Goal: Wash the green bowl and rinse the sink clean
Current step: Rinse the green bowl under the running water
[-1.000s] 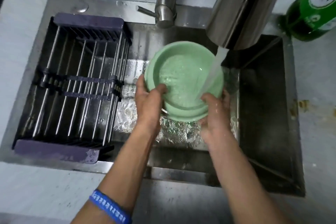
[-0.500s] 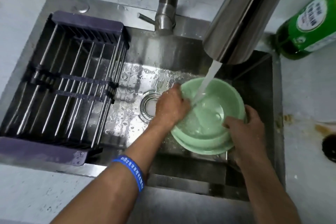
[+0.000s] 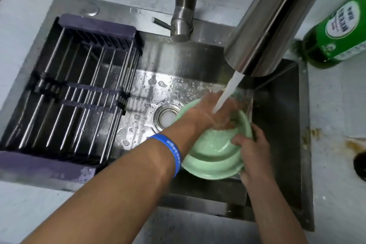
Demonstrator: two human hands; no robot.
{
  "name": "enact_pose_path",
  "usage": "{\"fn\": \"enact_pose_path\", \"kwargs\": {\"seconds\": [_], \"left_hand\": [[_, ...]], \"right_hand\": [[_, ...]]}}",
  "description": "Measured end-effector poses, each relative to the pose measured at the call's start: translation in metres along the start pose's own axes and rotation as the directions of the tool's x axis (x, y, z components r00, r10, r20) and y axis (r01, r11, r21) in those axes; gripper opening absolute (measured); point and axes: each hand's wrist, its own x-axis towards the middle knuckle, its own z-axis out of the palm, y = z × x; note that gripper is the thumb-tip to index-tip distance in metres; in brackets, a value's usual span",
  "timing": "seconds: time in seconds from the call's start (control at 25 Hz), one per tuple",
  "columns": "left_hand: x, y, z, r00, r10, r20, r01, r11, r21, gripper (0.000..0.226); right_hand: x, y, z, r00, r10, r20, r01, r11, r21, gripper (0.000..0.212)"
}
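The pale green bowl (image 3: 214, 156) is tilted towards me, low over the wet steel sink (image 3: 178, 59), just right of the drain (image 3: 166, 118). My right hand (image 3: 253, 154) grips its right rim, thumb inside. My left hand (image 3: 214, 111), blurred, reaches into the bowl's far side with fingers spread against the inner wall. A stream of water (image 3: 227, 93) from the tap spout (image 3: 273, 20) falls onto my left hand and into the bowl. The bowl's far rim is hidden by my left hand.
A black and purple wire drying rack (image 3: 73, 93) fills the sink's left half. The tap base and lever (image 3: 182, 20) stand at the back. A green detergent bottle (image 3: 338, 31) lies on the counter at the right, above brown stains (image 3: 354, 144).
The bowl has dropped lower and to the right in the sink. My left hand has moved from the near rim into the bowl, under the water stream. The right hand keeps its grip.
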Motion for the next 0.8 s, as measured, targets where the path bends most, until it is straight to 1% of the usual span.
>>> {"fn": "enact_pose_path", "kwargs": {"seconds": [0.04,0.08,0.12,0.16,0.2,0.24,0.28,0.32,0.36,0.4,0.44,0.48,0.52,0.56,0.6,0.64,0.68,0.72,0.76,0.8], "left_hand": [[0.002,-0.013,-0.008,0.984,-0.175,0.029,0.176,0.983,-0.052,0.047],[0.005,-0.035,-0.008,0.955,-0.297,0.007,0.296,0.949,-0.105,0.043],[-0.003,-0.052,-0.005,0.933,-0.358,-0.02,0.347,0.916,-0.203,0.039],[-0.015,-0.062,-0.001,0.913,-0.407,-0.031,0.366,0.85,-0.379,0.039],[-0.026,-0.07,0.009,0.88,-0.473,-0.047,0.357,0.723,-0.592,0.049],[-0.042,-0.074,0.018,0.827,-0.556,-0.082,0.291,0.549,-0.784,0.061],[-0.056,-0.074,0.025,0.752,-0.655,-0.069,0.235,0.365,-0.901,0.068],[-0.068,-0.072,0.029,0.693,-0.721,-0.019,0.152,0.172,-0.973,0.067],[-0.077,-0.074,0.032,0.67,-0.742,0.011,0.073,0.052,-0.996,0.061],[-0.083,-0.075,0.032,0.67,-0.742,0.01,0.023,0.007,-1.0,0.055],[-0.088,-0.074,0.032,0.676,-0.737,-0.016,-0.019,0.004,-1.0,0.051],[-0.092,-0.073,0.028,0.683,-0.729,-0.041,-0.033,0.025,-0.999,0.051],[-0.098,-0.07,0.023,0.685,-0.724,-0.081,-0.048,0.066,-0.997,0.053],[-0.103,-0.066,0.019,0.672,-0.728,-0.136,-0.051,0.138,-0.989,0.055],[-0.108,-0.061,0.016,0.652,-0.731,-0.199,-0.047,0.223,-0.974,0.056],[-0.112,-0.056,0.015,0.623,-0.739,-0.256,-0.025,0.309,-0.951,0.056],[-0.115,-0.05,0.014,0.597,-0.74,-0.311,-0.003,0.386,-0.923,0.055],[-0.115,-0.046,0.014,0.567,-0.74,-0.361,0.034,0.459,-0.888,0.055],[-0.115,-0.041,0.015,0.54,-0.749,-0.384,0.075,0.497,-0.864,0.054],[-0.113,-0.039,0.016,0.513,-0.767,-0.386,0.101,0.5,-0.86,0.054]], "right_hand": [[0.001,0.002,0.0,1.0,0.004,-0.028,-0.002,0.999,0.043,0.068],[0.002,0.004,0.001,0.999,-0.01,-0.054,0.014,0.996,0.09,0.07],[0.002,0.006,0.006,0.997,-0.033,-0.067,0.043,0.988,0.146,0.071],[-0.001,0.009,0.013,0.996,-0.056,-0.071,0.069,0.977,0.203,0.071],[-0.005,0.015,0.022,0.995,-0.069,-0.065,0.084,0.962,0.262,0.071],[-0.01,0.021,0.034,0.996,-0.066,-0.053,0.079,0.943,0.323,0.07],[-0.013,0.026,0.044,0.998,-0.05,-0.04,0.061,0.919,0.389,0.068],[-0.013,0.029,0.051,0.999,-0.031,-0.02,0.036,0.898,0.437,0.065],[-0.01,0.03,0.056,0.999,-0.036,0.021,0.022,0.886,0.464,0.063],[-0.005,0.028,0.058,0.996,-0.049,0.079,0.006,0.887,0.463,0.061],[0.003,0.024,0.06,0.99,-0.051,0.128,-0.01,0.9,0.436,0.057],[0.01,0.018,0.064,0.987,-0.046,0.154,-0.012,0.933,0.36,0.05],[0.016,0.013,0.069,0.989,-0.039,0.142,0.005,0.973,0.233,0.043],[0.021,0.008,0.077,0.994,-0.036,0.106,0.028,0.997,0.071,0.037],[0.024,0.002,0.087,0.995,-0.052,0.086,0.057,0.997,-0.06,0.039],[0.025,-0.003,0.097,0.992,-0.071,0.1,0.087,0.982,-0.169,0.05],[0.022,-0.008,0.108,0.986,-0.086,0.143,0.123,0.954,-0.273,0.061],[0.018,-0.014,0.117,0.972,-0.124,0.2,0.189,0.916,-0.353,0.064],[0.014,-0.018,0.122,0.946,-0.195,0.26,0.287,0.876,-0.387,0.06],[0.011,-0.022,0.123,0.907,-0.284,0.311,0.39,0.845,-0.366,0.054]]}}
